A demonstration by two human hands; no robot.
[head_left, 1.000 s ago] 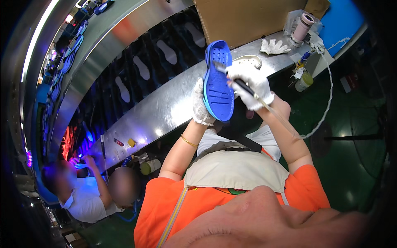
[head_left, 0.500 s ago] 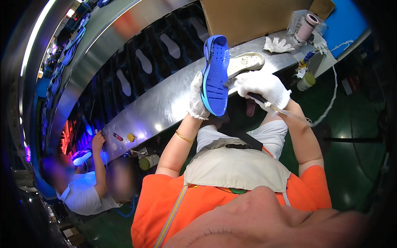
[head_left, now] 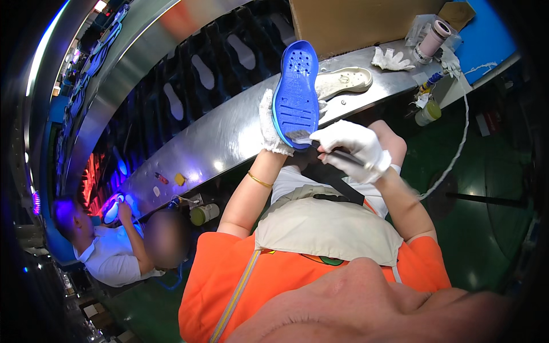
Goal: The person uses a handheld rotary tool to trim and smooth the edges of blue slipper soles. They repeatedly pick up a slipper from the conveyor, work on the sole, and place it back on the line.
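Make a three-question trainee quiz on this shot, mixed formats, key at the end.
1. True or false: the left hand, in a white knitted glove, holds the elongated blue shoe sole with small round holes.

2. What lies on the silvery metal bench, just to the right of the blue sole?
(a) a red plastic bucket
(b) an off-white shoe sole
(c) a black hammer

3. Fill in near or far: the right hand holds a dark-handled brush with grey bristles; the bristles are over the blue sole's ____ end, as seen from the wearer.

Key: 1 true; 2 (b); 3 near.
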